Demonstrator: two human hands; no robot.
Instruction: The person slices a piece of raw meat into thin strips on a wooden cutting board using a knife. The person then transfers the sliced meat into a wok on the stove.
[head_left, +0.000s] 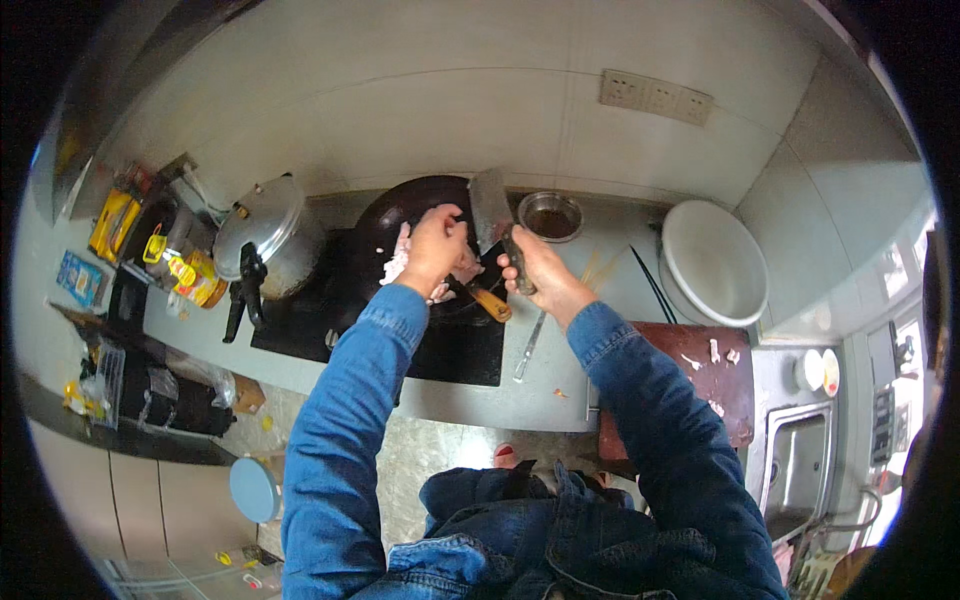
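Note:
My right hand (546, 268) grips the dark handle of a cleaver (489, 201), whose broad blade is raised over the right edge of a dark wok (386, 217). Over the wok, my left hand (436, 247) has bent fingers close to the blade; whether anything lies between them I cannot tell. Pale raw meat pieces (395, 264) show in the wok beside and below that hand. The wok's wooden handle (492, 304) points toward me and to the right. Beneath the wok is a black cooktop (457, 352).
A pressure cooker (262, 232) stands left of the wok. To the right are a metal bowl of dark liquid (551, 217), black chopsticks (651, 281), a white basin (712, 262) and a reddish cutting board (694, 349) with meat scraps. A sink (799, 465) lies farther right.

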